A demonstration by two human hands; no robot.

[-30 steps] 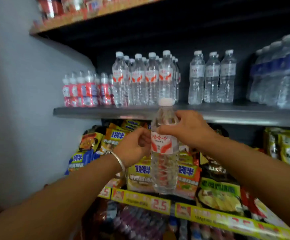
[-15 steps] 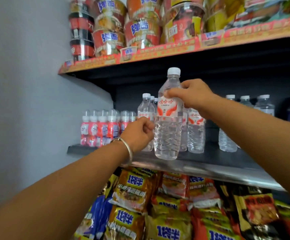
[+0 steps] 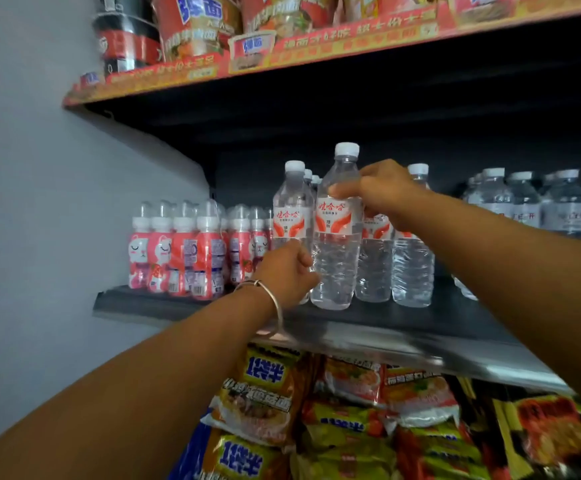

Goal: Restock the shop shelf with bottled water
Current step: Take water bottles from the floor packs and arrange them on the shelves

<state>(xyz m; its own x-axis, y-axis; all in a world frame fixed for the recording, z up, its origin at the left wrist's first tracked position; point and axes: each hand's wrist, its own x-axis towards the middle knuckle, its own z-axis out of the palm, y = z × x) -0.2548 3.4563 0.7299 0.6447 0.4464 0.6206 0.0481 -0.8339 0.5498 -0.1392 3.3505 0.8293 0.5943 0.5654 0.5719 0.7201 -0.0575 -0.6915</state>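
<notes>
A clear water bottle (image 3: 336, 265) with a red-and-white label and white cap stands upright at the front of the dark metal shelf (image 3: 386, 337). My right hand (image 3: 382, 192) grips it round the shoulder, just above the label. My left hand (image 3: 287, 273), with a bangle on the wrist, is curled into a loose fist against the bottle's lower left side and holds nothing that I can see. It covers the base of a matching bottle (image 3: 291, 209). More of the same bottles (image 3: 410, 268) stand in rows behind and to the right.
Small pink drink bottles (image 3: 185, 251) fill the shelf's left end by the grey wall (image 3: 39, 202). Other water bottles (image 3: 524, 202) stand further right. Instant noodle cups (image 3: 195, 26) sit on the shelf above, noodle packets (image 3: 317, 427) on the one below.
My right hand lifted the bottle from in front of the noodle packets up onto the water shelf. The left hand rose alongside it, and the view tilted upward.
</notes>
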